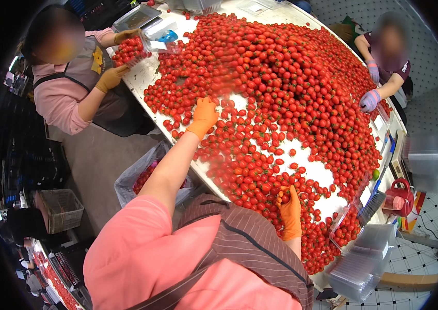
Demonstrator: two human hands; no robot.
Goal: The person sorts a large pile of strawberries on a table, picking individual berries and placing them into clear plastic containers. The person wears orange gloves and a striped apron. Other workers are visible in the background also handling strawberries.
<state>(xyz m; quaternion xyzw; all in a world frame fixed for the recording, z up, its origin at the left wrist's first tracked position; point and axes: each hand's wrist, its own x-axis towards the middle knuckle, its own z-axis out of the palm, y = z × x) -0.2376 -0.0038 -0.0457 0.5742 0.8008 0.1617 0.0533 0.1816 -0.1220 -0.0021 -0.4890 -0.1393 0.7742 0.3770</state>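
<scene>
A large heap of red cherry tomatoes (288,73) covers much of a white table (319,168). My left hand (204,116), in an orange glove, reaches out over the heap's near left part, its fingertips among the tomatoes. Nearer my body, my right hand (291,213), gloved in orange too, is at the loose tomatoes with its fingers curled; whether it grips any I cannot tell. To the right of that hand, a clear plastic punnet (337,232) with tomatoes in it stands near the table's edge.
Stacked clear punnets (360,259) stand at the lower right, near a brush (372,208) and a red jug-like container (399,197). A lined bin (126,180) sits below the left edge. One co-worker at left holds a filled punnet (130,52); another works at right.
</scene>
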